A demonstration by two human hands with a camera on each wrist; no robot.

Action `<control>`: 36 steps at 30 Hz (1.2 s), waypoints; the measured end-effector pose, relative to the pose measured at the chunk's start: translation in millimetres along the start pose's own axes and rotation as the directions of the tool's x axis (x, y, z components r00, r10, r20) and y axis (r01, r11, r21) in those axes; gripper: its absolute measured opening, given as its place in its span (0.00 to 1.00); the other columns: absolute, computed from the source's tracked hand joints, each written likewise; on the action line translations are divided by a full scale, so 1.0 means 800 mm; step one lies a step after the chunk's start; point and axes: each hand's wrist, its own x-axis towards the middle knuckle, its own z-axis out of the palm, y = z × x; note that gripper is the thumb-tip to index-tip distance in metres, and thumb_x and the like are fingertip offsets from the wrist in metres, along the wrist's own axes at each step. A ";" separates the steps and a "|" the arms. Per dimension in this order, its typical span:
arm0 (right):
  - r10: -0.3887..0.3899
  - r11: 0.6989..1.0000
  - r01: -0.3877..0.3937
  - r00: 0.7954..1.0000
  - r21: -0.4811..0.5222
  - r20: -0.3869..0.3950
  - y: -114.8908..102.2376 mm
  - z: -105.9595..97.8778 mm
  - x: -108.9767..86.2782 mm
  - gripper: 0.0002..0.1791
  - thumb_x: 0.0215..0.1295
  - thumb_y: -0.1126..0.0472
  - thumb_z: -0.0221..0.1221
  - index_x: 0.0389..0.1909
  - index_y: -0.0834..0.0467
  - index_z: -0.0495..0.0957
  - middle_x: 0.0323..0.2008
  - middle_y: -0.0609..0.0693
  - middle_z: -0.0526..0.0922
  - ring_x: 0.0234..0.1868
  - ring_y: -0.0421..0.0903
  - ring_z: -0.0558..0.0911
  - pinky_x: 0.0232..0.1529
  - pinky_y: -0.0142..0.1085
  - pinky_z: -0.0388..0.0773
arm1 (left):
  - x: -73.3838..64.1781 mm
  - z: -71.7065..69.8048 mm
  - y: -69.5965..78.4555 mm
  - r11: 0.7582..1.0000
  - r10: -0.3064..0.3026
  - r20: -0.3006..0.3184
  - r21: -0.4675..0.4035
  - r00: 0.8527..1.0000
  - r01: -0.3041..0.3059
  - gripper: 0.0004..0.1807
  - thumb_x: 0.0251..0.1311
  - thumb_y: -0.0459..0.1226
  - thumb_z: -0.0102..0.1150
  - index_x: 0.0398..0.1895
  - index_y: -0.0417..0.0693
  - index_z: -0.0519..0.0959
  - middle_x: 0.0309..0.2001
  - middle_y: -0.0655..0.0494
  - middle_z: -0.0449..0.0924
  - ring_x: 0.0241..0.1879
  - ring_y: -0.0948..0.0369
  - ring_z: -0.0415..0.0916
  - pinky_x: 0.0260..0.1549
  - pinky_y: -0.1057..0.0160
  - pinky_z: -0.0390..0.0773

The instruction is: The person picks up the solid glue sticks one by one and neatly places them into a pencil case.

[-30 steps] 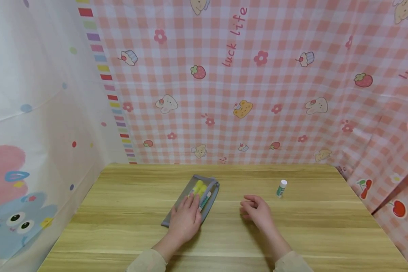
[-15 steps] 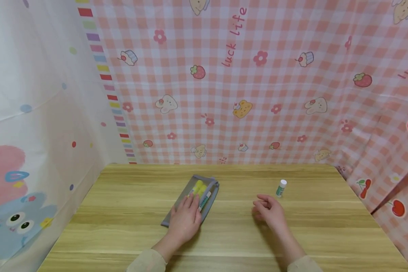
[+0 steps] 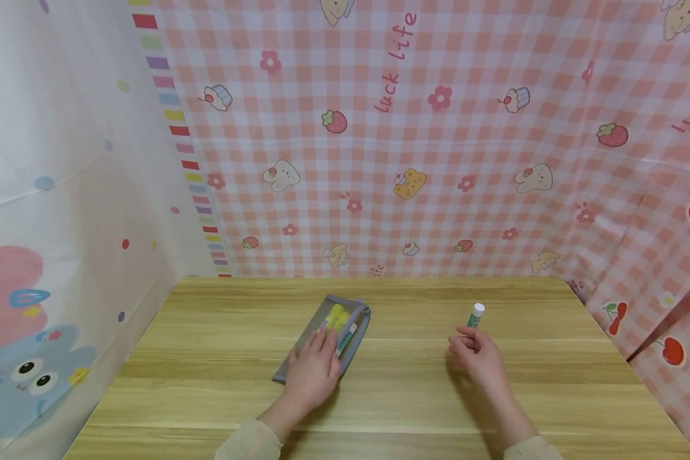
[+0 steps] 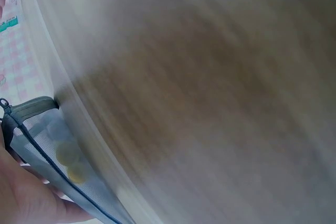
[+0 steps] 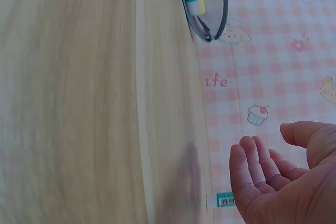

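Note:
A grey mesh zip pouch (image 3: 306, 338) lies at a slant on the table, left of centre. Inside it are yellow-topped items (image 3: 337, 315) and a green-and-white glue stick (image 3: 347, 338). My left hand (image 3: 312, 374) rests on the pouch's near part, fingers extended over the mesh and covering some of the contents. Another glue stick (image 3: 477, 313), white-capped with a green label, stands upright on the right side. My right hand (image 3: 483, 358) is just in front of it, palm facing left, fingers loosely bent, nothing held. Its fingers overlap the stick's base in the head view.
The wood-grain table (image 3: 207, 383) ends at a pink checked curtain (image 3: 368, 153) behind. A white cartoon-print curtain (image 3: 92, 191) hangs on the left. More printed cloth (image 3: 655, 275) closes off the right side.
My right hand has moved rightward across the table, closer to the standing glue stick. The left hand and the pouch have stayed in place.

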 end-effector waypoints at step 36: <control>-0.120 0.978 0.076 0.966 -0.194 -0.229 0.022 -0.054 0.025 0.25 0.66 0.63 0.61 0.59 0.73 0.69 0.49 0.68 0.79 0.37 0.28 0.74 0.39 0.15 0.68 | 0.000 0.000 0.001 1.000 -0.006 0.001 -0.015 1.000 0.006 0.27 0.70 0.41 0.43 0.70 0.42 0.68 0.69 0.40 0.66 0.68 0.40 0.62 0.56 0.25 0.59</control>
